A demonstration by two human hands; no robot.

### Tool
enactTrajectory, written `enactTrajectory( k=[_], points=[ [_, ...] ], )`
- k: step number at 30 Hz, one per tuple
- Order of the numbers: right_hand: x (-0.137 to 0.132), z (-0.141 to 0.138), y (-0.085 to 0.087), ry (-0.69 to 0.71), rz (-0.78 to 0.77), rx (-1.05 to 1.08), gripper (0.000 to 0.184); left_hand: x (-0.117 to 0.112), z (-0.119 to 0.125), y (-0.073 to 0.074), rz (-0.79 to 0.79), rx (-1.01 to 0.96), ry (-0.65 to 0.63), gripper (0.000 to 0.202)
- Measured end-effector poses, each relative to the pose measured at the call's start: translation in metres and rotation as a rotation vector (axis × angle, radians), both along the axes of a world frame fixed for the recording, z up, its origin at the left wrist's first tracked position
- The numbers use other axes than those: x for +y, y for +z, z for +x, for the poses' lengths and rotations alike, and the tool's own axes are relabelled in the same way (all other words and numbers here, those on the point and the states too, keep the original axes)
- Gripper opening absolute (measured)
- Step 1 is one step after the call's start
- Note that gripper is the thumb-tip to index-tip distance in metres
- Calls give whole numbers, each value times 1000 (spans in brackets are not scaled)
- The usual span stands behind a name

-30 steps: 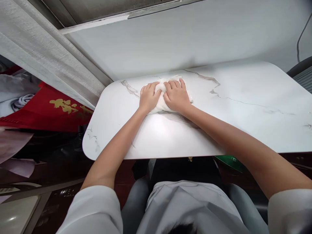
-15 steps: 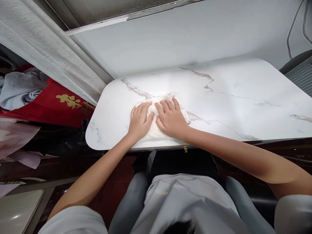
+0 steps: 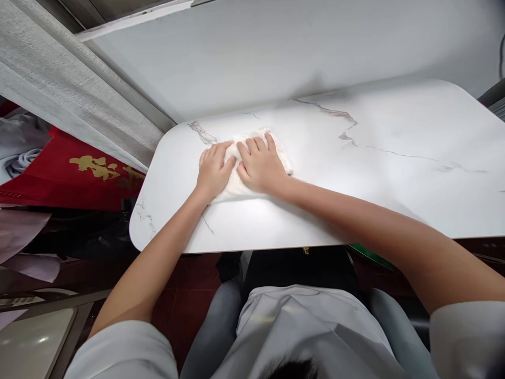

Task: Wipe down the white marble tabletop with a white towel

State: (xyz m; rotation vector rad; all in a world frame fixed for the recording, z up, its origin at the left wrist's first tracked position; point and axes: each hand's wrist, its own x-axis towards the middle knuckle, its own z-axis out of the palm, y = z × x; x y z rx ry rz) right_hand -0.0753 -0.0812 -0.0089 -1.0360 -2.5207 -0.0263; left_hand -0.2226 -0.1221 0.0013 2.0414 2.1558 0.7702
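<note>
A white fluffy cloth (image 3: 236, 187) lies bunched on the white marble tabletop (image 3: 355, 179), near its left end. My left hand (image 3: 213, 169) lies flat on the cloth's left part, fingers stretched out toward the wall. My right hand (image 3: 259, 166) presses on the cloth's right part, fingers spread and pointing up-left. The two hands touch side by side. Most of the cloth is hidden under them.
A pale wall runs along the table's far edge. A grey curtain (image 3: 67, 100) hangs at the left. Below it lie a red cloth with gold characters (image 3: 79, 173) and other fabrics. Part of a dark chair (image 3: 493, 97) shows at the far right.
Both hands slid the cloth from the table's far side toward its near edge, then pushed it away again and a little left, staying flat on it throughout.
</note>
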Motion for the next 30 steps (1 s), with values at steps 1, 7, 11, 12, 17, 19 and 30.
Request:
enactTrajectory(
  k=[1,7,11,12,17,19,30],
  points=[
    [9,-6,-1,-7,1,4,41,10,-6,-1,9,-10,3,35],
    [64,-36,-1,-19,-5,15,39,66,-35,-6,66,-65,37,29],
    [89,-48,3,-33,-41,16,37,96,-49,-10,81,-105,45,25],
    [95,-50,3,-34,-44,23,36,103,-52,-10,85,-118,48,24],
    [124,-63,0,-56,-19,61,38,130,-56,-5,63,-187,114,27],
    [139,-71,-7,-64,13,100,41,140,-56,-3,45,-200,131,30],
    [151,-81,-10,-103,62,120,40,160,-68,-2,30,-175,100,29]
  ],
)
